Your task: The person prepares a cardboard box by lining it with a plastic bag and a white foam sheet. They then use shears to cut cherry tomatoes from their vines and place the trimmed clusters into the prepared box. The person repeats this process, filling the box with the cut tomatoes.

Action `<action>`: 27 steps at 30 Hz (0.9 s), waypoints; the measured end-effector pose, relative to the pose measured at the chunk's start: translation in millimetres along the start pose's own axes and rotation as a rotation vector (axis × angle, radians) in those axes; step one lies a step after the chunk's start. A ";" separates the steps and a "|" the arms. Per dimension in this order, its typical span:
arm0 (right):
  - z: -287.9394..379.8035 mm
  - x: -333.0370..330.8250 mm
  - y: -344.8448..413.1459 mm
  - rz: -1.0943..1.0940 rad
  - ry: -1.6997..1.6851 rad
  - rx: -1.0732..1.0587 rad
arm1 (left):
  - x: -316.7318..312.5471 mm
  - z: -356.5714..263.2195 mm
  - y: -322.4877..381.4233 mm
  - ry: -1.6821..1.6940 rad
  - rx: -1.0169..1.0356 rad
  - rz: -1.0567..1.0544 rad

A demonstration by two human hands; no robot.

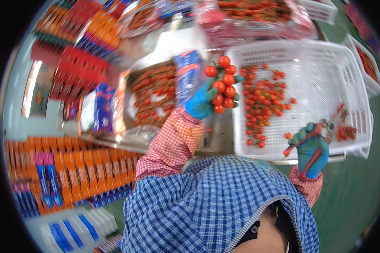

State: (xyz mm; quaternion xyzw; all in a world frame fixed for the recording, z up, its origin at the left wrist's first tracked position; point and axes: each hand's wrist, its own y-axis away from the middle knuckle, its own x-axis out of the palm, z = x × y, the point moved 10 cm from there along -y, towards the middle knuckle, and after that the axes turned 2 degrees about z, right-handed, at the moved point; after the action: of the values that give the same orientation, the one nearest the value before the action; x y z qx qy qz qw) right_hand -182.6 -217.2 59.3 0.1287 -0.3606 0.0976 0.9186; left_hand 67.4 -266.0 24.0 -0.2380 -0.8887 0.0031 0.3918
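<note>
My left hand (pixel 202 98), in a blue glove, holds up a truss of red cherry tomatoes (pixel 224 84), its green stem showing between the fruits. Red-handled pruning shears (pixel 326 126) lie in the grip of my right hand (pixel 312 148), also gloved, over the near right corner of a white plastic crate (pixel 291 47). Loose trusses of tomatoes (pixel 266 98) cover the crate's left side. A smaller heap of tomatoes (pixel 346 132) sits in its right corner, beyond the shear blades. Left of my left hand stands an open carton (pixel 129 95) lined with rows of tomato trusses.
At the back, pink plastic lining (pixel 212 28) surrounds more tomatoes. Further white crates (pixel 372 82) with tomatoes stand at right. Red cartons (pixel 79 68) are stacked at left, with orange cartons (pixel 72 167) below them. A metal table edge (pixel 332 158) runs in front of me.
</note>
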 end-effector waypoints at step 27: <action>100.0 -78.7 86.8 -0.462 -0.182 -0.479 | 111.3 179.7 -288.8 -0.923 -0.111 0.329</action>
State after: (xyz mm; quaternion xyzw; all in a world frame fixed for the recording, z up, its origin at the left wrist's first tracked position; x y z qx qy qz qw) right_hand -326.7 -172.4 90.3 -0.0042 -0.4149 -0.2124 0.8847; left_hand -244.0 -442.2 32.3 -0.3693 -0.9191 0.1227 -0.0617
